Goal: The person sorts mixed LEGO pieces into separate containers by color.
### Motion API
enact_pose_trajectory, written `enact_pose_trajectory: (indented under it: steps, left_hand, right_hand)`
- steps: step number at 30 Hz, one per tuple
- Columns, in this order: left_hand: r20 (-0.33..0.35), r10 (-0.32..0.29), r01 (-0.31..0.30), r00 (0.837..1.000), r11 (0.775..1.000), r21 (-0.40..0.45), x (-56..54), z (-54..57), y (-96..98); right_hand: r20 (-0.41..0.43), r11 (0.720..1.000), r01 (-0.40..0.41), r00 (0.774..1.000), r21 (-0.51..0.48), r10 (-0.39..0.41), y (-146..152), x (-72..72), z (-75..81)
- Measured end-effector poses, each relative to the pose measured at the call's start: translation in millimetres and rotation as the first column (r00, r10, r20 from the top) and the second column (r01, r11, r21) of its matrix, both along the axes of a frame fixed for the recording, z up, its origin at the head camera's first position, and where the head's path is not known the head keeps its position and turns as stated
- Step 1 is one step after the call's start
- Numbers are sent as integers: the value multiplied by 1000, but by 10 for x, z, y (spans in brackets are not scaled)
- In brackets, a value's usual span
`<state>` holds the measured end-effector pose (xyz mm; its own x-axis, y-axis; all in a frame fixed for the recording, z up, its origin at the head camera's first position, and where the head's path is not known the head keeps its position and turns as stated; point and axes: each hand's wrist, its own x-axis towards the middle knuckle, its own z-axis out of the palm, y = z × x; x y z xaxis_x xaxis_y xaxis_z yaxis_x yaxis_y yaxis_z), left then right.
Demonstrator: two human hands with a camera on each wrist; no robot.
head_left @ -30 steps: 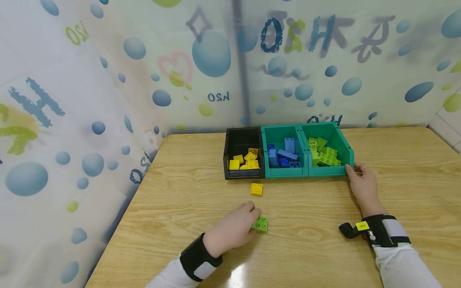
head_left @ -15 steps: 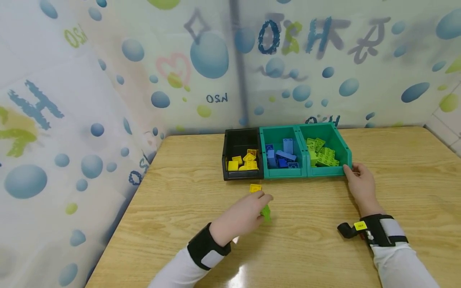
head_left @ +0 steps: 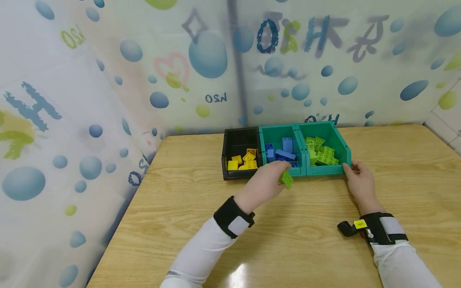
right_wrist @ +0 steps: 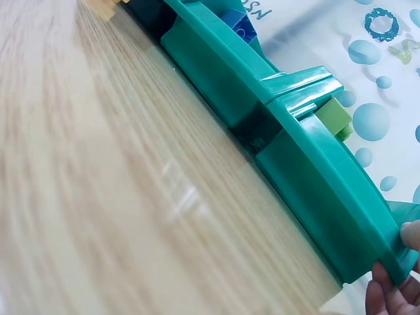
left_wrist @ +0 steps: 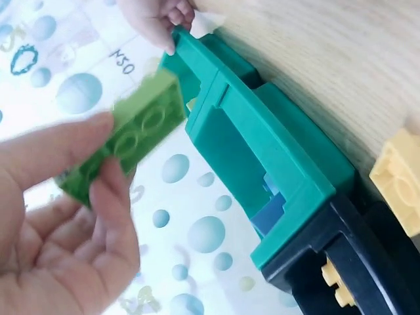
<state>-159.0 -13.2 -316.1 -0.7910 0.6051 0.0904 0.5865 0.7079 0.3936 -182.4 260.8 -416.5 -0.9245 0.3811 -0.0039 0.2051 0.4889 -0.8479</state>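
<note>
Between thumb and fingers, my left hand [head_left: 264,182] pinches a green toy building brick [head_left: 286,179], held up in front of the middle teal bin [head_left: 297,172]. In the left wrist view the brick [left_wrist: 141,128] shows its hollow underside, with round tubes. My right hand [head_left: 361,186] grips the front right corner of the right teal bin [head_left: 325,171], thumb and fingers on either side of its wall in the right wrist view. Green bricks [head_left: 325,156] lie inside that bin. A loose yellow brick [left_wrist: 401,180] sits on the table, hidden behind my left hand in the head view.
A black bin [head_left: 240,175] with several yellow bricks [head_left: 249,161] adjoins the teal pair on the left. Blue bricks [head_left: 285,155] lie in the middle bin. The wooden table [head_left: 306,240] ends at a patterned wall sheet [head_left: 209,104] behind the bins.
My left hand has picked the green brick up off the table and carried it forward and right, up to the middle bin. The right hand keeps its grip on the bin corner.
</note>
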Motion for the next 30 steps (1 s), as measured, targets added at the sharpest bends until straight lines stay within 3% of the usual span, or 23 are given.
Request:
enact_pose_trajectory:
  steps: [4, 7, 17, 23, 30]
  left_hand:
    - [12, 82, -82, 997, 996, 46, -103, -8, 89]
    - [-2, 101, -100, 995, 994, 52, -160, -38, 139]
    - [-53, 90, -88, 995, 995, 40, -253, -127, 264]
    - [-113, 80, -69, 990, 992, 103, -335, -150, 366]
    - [-103, 88, -75, 991, 989, 128, -458, -137, 503]
  right_hand:
    - [4, 1000, 1, 1000, 0, -1, -5, 7, -6]
    - [3, 1000, -2, 1000, 5, 2, -5, 9, -11]
    - [15, 1000, -12, 1000, 0, 12, 9, 2, -37]
    - [19, 1000, -10, 1000, -2, 10, 10, -7, -27]
    - [10, 1000, -5, 1000, 6, 5, 5, 0, -4]
